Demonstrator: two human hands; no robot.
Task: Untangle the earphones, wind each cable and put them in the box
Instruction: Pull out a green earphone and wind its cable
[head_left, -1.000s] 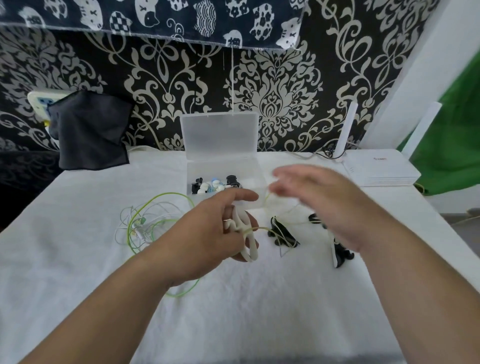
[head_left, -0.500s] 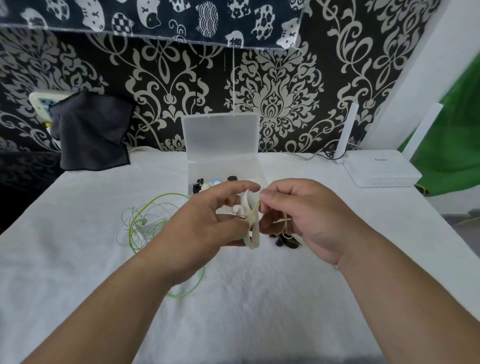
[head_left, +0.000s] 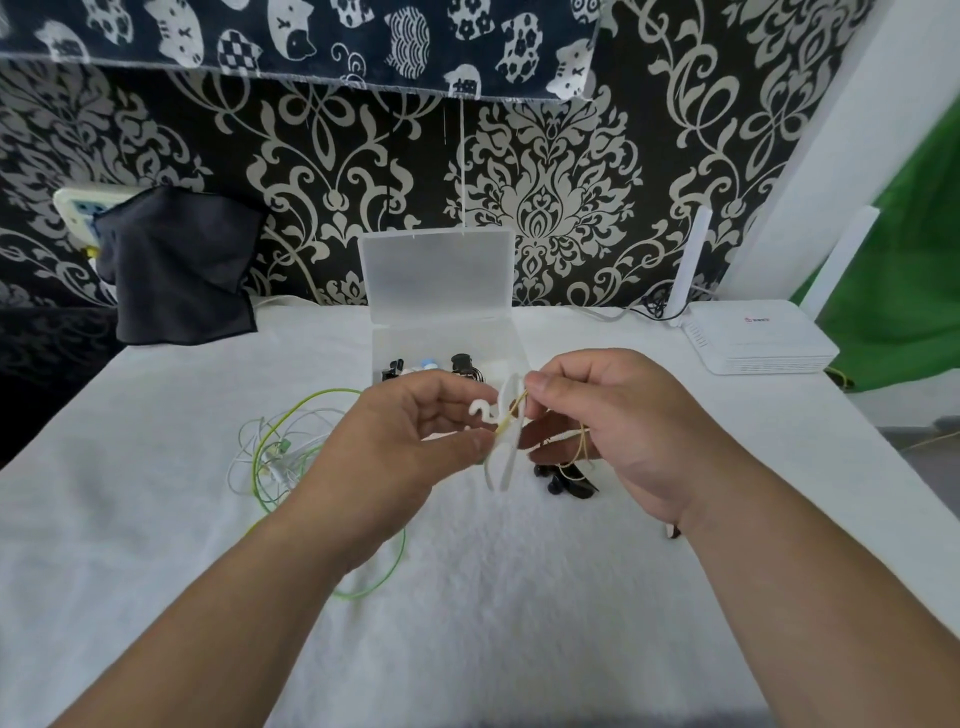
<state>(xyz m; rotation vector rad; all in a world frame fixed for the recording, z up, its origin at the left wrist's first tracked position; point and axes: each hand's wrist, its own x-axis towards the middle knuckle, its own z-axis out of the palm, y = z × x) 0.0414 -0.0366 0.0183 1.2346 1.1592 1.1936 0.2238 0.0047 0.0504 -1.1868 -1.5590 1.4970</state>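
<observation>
White cable in left grip

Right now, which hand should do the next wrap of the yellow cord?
Right. The right hand pinches the yellow cord; the left hand is busy holding the white bundle.

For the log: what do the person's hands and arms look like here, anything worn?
The left hand and right hand are bare, with no gloves and no rings in view. The left forearm and right forearm are bare down to the frame's bottom edge: no sleeves, watch or bracelet visible.
</observation>
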